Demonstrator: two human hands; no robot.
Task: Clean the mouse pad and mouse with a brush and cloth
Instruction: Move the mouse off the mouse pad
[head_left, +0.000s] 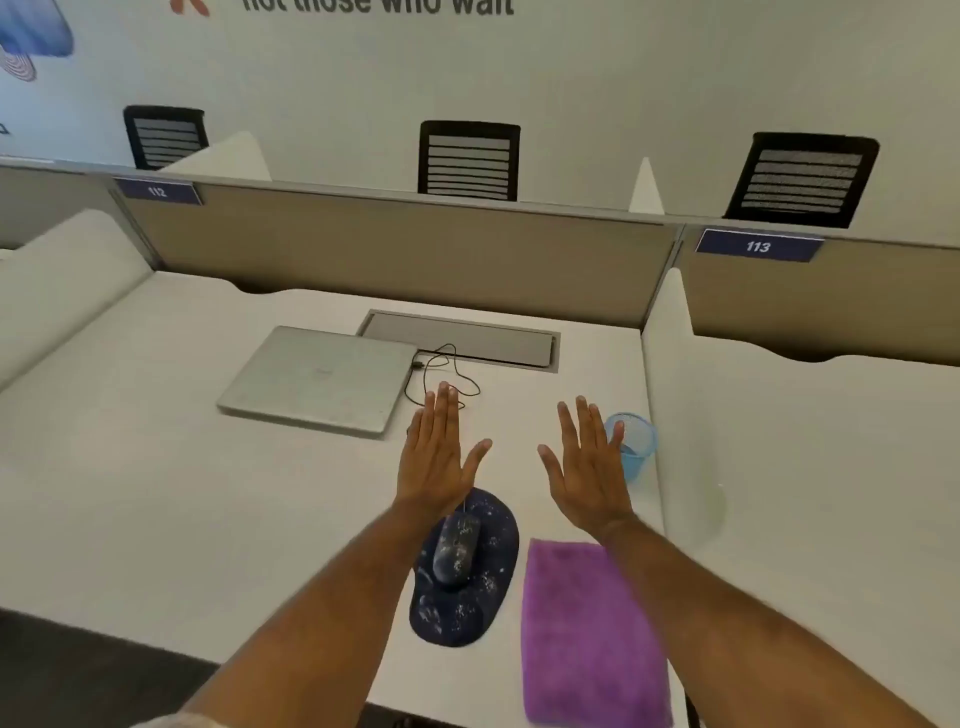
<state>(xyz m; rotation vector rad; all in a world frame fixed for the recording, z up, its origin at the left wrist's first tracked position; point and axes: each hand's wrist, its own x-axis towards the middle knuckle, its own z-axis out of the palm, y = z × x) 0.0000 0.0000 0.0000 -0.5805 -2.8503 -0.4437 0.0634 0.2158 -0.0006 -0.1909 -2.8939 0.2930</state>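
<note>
Toward the left of the white surface (130, 493), a closed silver laptop (317, 382) lies flat. Its right rear corner sits just beside a grey cable hatch (460, 340) set into the surface in front of the beige partition (395, 249). A thin black cable (441, 371) loops from the laptop's right edge and runs behind the left hand (436, 462).

That hand is held out with its back to the camera, fingers straight and close together, thumb spread wide, holding nothing. Whether it touches the surface cannot be told.

Just nearer than its wrist lies the dark blue mouse pad (457, 618), speckled with white. The mouse (457, 551), in the same dark speckled pattern, rests on the pad's far half.

Right of the pad and not touching it, a purple cloth (587, 634) lies spread flat, reaching the near edge of the surface.

The right hand (589, 467) is held beyond the cloth's far end, mirroring the left: fingers straight, thumb out, nothing in it. Its forearm crosses the cloth's right side.

Partly behind its outer fingers, a translucent blue cup (636, 441) stands upright near the white side divider (670, 395).

Beyond the partition, three black chair backs show, the middle one (469, 161) straight ahead.
</note>
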